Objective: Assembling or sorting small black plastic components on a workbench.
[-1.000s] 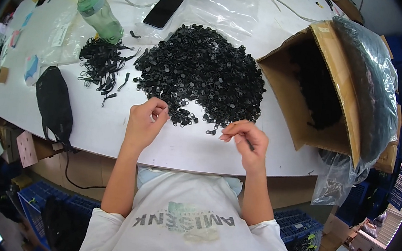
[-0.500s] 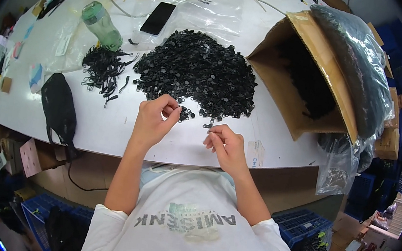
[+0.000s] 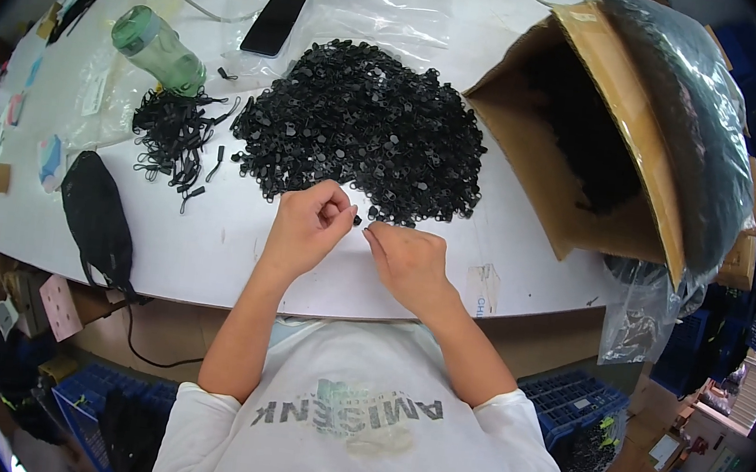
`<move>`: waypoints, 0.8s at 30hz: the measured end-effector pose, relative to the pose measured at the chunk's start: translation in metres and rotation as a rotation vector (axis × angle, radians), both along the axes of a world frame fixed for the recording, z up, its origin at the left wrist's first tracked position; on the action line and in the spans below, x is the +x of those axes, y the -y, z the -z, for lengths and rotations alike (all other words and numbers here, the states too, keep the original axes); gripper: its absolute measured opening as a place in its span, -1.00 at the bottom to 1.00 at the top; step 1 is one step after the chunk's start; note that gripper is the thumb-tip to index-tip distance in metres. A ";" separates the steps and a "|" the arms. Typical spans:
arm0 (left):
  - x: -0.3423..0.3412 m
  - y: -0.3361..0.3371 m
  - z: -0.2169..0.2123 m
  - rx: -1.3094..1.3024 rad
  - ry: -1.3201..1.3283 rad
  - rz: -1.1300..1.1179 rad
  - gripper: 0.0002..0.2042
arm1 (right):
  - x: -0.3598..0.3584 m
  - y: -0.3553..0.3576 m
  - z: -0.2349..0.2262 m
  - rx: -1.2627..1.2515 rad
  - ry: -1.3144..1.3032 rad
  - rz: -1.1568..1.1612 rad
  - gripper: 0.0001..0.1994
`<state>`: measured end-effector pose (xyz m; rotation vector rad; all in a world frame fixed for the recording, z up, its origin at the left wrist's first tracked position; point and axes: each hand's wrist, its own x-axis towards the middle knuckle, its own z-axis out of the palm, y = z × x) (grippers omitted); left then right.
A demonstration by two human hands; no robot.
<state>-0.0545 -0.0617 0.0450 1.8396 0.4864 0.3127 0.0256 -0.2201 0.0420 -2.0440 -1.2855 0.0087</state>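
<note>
Close to the near side of a big heap of small black plastic pieces with loops (image 3: 362, 132), my two hands are almost fingertip to fingertip. My left hand (image 3: 309, 228) is closed in a pinch, with a small black piece (image 3: 357, 221) showing at its fingertips. Just to the right, my right hand (image 3: 408, 263) has thumb and forefinger together, back of the hand up; whatever they hold is hidden. A smaller pile of black looped cord pulls (image 3: 170, 138) lies left of the heap.
A green bottle (image 3: 157, 50) and a phone (image 3: 276, 21) lie behind the piles. On the left is a black fabric pouch-like thing (image 3: 98, 218). An open cardboard box (image 3: 522, 159) with black contents lies at the right beside a stuffed plastic bag (image 3: 679, 130).
My right hand has moved left and turned over, closing in on my left hand. My left hand has shifted slightly right. The view has moved a little.
</note>
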 end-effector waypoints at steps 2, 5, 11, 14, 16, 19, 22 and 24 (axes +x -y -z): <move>0.006 -0.002 0.003 0.008 -0.029 0.013 -0.87 | 0.006 -0.010 0.003 0.033 0.004 -0.016 -0.92; 0.013 -0.004 0.005 0.014 0.035 0.031 -0.88 | 0.012 -0.020 0.007 0.052 0.089 0.000 -0.91; 0.018 0.001 0.009 0.093 0.008 0.129 -0.85 | 0.016 -0.014 0.019 -0.053 0.071 -0.062 -0.87; 0.017 0.006 0.000 0.089 -0.057 0.163 -0.84 | 0.005 -0.008 0.024 -0.036 -0.063 -0.021 -0.88; 0.014 0.010 -0.005 0.043 -0.076 0.124 -0.84 | 0.000 -0.007 0.020 0.007 -0.084 0.015 -0.87; 0.006 0.008 -0.013 -0.001 -0.080 0.169 -0.84 | -0.005 -0.006 0.011 0.097 -0.102 0.054 -0.86; -0.008 0.011 -0.015 -0.030 -0.007 0.205 -0.84 | -0.014 0.002 0.006 0.160 -0.078 0.036 -0.85; -0.015 0.016 -0.016 -0.046 0.043 0.202 -0.82 | -0.020 0.007 0.003 0.186 -0.056 0.016 -0.84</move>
